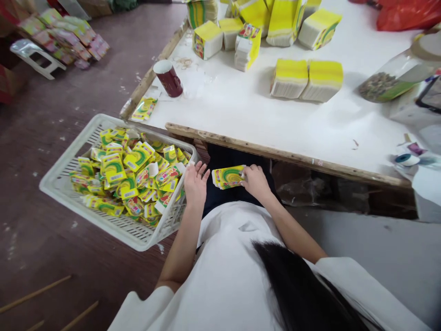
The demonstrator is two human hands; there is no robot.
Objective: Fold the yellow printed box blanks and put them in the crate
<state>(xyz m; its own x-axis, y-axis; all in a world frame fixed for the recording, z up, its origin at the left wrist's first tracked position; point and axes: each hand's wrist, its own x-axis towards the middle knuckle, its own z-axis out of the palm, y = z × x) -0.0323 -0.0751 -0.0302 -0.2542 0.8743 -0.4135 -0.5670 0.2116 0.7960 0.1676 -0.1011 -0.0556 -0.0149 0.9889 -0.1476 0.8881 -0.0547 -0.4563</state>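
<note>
My right hand [255,184] grips the right end of a yellow and green printed carton [228,177], which looks flat and lies over my lap. Just left of it, my left hand [197,181] is open, palm up with fingers apart, and nothing rests in it. That hand is beside the right rim of a white plastic basket [70,204]. Heaped inside the basket are many small folded yellow boxes [113,168], some with white flaps showing.
A white table [234,117] with a wooden edge spans the front. On it are a maroon mug [168,79], bundled carton stacks [306,79], a jar [389,82], a tape roll [406,159] and a red bag [409,16]. A white stool [36,57] and pink-green packs [74,39] are at far left.
</note>
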